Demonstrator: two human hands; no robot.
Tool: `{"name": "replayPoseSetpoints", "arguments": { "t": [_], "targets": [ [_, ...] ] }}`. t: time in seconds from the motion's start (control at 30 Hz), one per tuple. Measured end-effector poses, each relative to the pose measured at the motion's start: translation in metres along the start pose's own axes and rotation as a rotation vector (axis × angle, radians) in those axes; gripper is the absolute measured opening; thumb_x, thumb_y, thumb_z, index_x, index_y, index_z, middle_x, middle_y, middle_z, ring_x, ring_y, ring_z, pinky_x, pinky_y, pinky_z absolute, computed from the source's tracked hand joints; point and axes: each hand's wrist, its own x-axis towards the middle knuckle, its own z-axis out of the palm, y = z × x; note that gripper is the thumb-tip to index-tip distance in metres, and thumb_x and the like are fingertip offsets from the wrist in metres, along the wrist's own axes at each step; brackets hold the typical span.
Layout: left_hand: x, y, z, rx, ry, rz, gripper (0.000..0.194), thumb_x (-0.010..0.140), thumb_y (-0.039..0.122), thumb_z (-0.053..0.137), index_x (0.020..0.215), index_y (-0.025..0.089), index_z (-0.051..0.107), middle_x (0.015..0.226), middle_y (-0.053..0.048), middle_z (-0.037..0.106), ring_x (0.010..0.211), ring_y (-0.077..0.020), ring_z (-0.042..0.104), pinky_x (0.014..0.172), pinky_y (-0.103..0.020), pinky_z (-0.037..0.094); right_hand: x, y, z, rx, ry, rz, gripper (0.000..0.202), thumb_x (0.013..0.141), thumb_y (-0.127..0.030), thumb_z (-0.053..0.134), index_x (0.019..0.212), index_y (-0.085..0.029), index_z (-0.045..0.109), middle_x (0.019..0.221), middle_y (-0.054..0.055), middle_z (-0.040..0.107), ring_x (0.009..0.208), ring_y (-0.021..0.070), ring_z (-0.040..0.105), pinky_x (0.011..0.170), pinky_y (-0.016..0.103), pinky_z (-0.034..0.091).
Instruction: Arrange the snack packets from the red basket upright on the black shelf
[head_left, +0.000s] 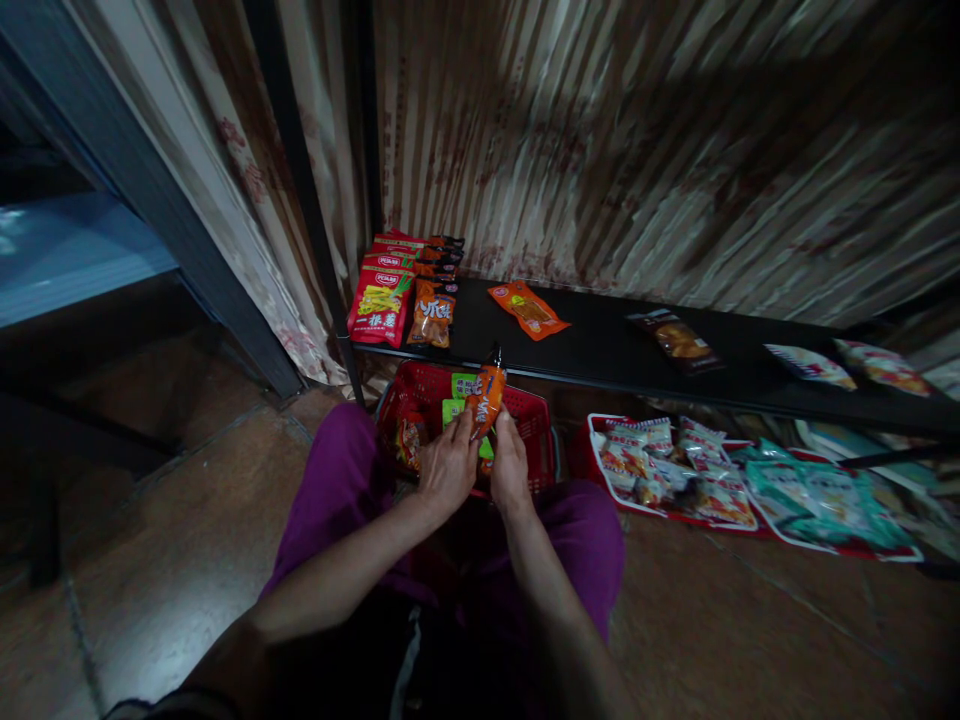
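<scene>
Between my two hands is an orange snack bag (487, 394) with a dark top end, held up over a red plastic basket (537, 425). My left hand (448, 465) grips its lower left side, fingers closed on it. From the right, my right hand (511, 462) closes on the same bag. Inside the basket lie green packets (453, 411) and a red-orange packet (410, 440), partly covered by my hands. On the black shelf beyond, orange snack bags (433, 312) like the held one stand in a row beside red snack bags (382, 300).
Along the black shelf (592, 350) lie a flat orange packet (529, 309), a brown packet (677, 340) and two white packets (810, 366). Right of my knee, red baskets hold white-and-red packets (637, 450) and teal packets (817, 495). A curtain (525, 150) hangs behind the shelf.
</scene>
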Motion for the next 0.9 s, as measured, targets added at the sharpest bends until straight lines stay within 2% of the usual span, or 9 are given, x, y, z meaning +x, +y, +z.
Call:
{"name": "replayPoseSetpoints", "arguments": {
  "t": [0.13,0.27,0.37,0.43,0.57,0.7,0.8,0.9],
  "targets": [
    [-0.008,0.002,0.007,0.087,-0.003,0.131,0.067,0.079,0.013,0.050,0.143,0.021,0.033,0.146,-0.012,0.041,0.129,-0.0276,0.046,0.104,-0.044,0.041,-0.003,-0.004,0.004,0.061,-0.012,0.029,0.044,0.078,-0.057,0.055,0.103,-0.023,0.068,0.110,0.003,0.069,0.107,0.0217,0.060,0.096,0.034,0.043],
    [-0.017,0.003,0.012,0.103,-0.014,0.228,0.072,0.074,0.010,0.050,0.144,0.020,0.032,0.150,-0.014,0.032,0.132,-0.0296,0.042,0.106,-0.047,0.039,-0.001,-0.003,0.001,0.151,-0.027,0.094,0.039,0.071,-0.048,0.067,0.103,-0.026,0.066,0.102,0.001,0.071,0.096,0.0212,0.063,0.089,0.034,0.048],
    [-0.023,0.002,0.011,0.048,-0.042,0.290,0.065,0.079,0.014,0.048,0.143,0.017,0.033,0.151,-0.014,0.030,0.136,-0.0268,0.036,0.108,-0.044,0.038,0.002,-0.004,-0.004,0.220,-0.030,0.124,0.039,0.067,-0.043,0.072,0.101,-0.025,0.066,0.098,0.001,0.071,0.092,0.0208,0.065,0.086,0.034,0.049],
    [-0.026,0.000,0.008,0.001,-0.056,0.316,0.058,0.082,0.017,0.046,0.140,0.018,0.037,0.150,-0.013,0.033,0.136,-0.0243,0.035,0.109,-0.043,0.037,0.005,-0.005,-0.007,0.288,-0.058,0.160,0.038,0.065,-0.039,0.073,0.099,-0.024,0.066,0.093,0.000,0.072,0.087,0.0204,0.066,0.084,0.035,0.050],
    [-0.025,-0.007,0.002,-0.103,-0.030,0.337,0.042,0.085,0.015,0.043,0.125,0.021,0.053,0.143,-0.010,0.045,0.131,-0.0208,0.044,0.109,-0.040,0.039,0.011,-0.003,-0.015,0.473,-0.126,0.250,0.026,0.065,-0.035,0.074,0.089,-0.023,0.068,0.088,-0.001,0.073,0.082,0.0176,0.067,0.084,0.032,0.051],
    [-0.018,-0.013,-0.003,-0.196,0.089,0.280,0.034,0.087,0.013,0.039,0.112,0.022,0.060,0.135,-0.008,0.053,0.125,-0.0182,0.049,0.107,-0.038,0.040,0.012,0.003,-0.020,0.565,-0.187,0.356,0.025,0.070,-0.042,0.070,0.086,-0.023,0.070,0.093,0.001,0.073,0.093,0.0191,0.067,0.091,0.034,0.051],
    [-0.010,-0.017,-0.007,-0.255,0.207,0.146,0.029,0.089,0.017,0.041,0.110,0.021,0.061,0.130,-0.010,0.055,0.121,-0.0200,0.051,0.106,-0.039,0.040,0.010,0.008,-0.020,0.557,-0.188,0.367,0.029,0.071,-0.045,0.070,0.090,-0.024,0.069,0.100,0.001,0.073,0.100,0.0208,0.066,0.093,0.037,0.051],
    [0.000,-0.021,-0.010,-0.348,0.245,0.009,0.028,0.087,0.022,0.047,0.113,0.020,0.059,0.129,-0.011,0.055,0.115,-0.0213,0.055,0.102,-0.040,0.042,0.009,0.013,-0.021,0.514,-0.157,0.362,0.029,0.069,-0.041,0.072,0.093,-0.026,0.069,0.100,0.000,0.073,0.100,0.0224,0.066,0.090,0.039,0.053]
  ]
}}
